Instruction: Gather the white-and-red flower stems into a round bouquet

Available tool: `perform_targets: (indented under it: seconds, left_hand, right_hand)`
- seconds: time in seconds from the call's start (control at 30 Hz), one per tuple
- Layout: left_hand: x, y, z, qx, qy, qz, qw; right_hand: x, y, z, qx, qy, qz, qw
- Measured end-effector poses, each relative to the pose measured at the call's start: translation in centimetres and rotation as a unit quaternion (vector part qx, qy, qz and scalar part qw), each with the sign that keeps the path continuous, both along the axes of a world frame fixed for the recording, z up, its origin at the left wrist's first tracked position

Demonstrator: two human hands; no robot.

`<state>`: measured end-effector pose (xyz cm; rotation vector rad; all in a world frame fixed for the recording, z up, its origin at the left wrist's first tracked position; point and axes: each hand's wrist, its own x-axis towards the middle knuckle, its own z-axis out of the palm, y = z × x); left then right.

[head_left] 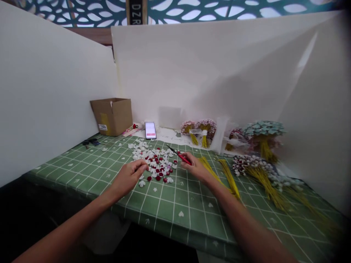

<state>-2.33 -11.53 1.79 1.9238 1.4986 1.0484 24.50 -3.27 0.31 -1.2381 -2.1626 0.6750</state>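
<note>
My left hand (131,176) is closed in a pinch at the left edge of a loose pile of small flower heads; what sits between its fingertips is too small to make out. White flower heads (140,146) and dark red ones (158,178) lie mixed in the pile. On the pile's right side, my right hand (194,166) is wrapped round red-handled scissors (184,158). Their thin dark tip points up and left over the flowers. Yellow stems (229,177) lie in bundles to the right, partly behind my right forearm.
A green checked cloth (164,199) covers the table. At the back stand a cardboard box (118,117) and a lit phone (150,130). Pink flower bunches (206,126), a teal bunch (264,128) and white-and-red flowers (252,163) fill the right side. White panels (192,73) enclose the table.
</note>
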Motion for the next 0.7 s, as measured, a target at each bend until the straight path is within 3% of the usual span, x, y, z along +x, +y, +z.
perform_targets:
  seconds: [0.3, 0.7]
  left_hand:
    - [0.9, -0.1, -0.9, 0.038, -0.02, 0.026, 0.999]
    - [1.5, -0.6, -0.8, 0.034, -0.025, 0.028, 0.999]
  right_hand:
    - [-0.8, -2.6, -0.7, -0.112, 0.178, 0.104, 0.972]
    - [-1.3, -3.4, -1.4, -0.088, 0.159, 0.095, 0.979]
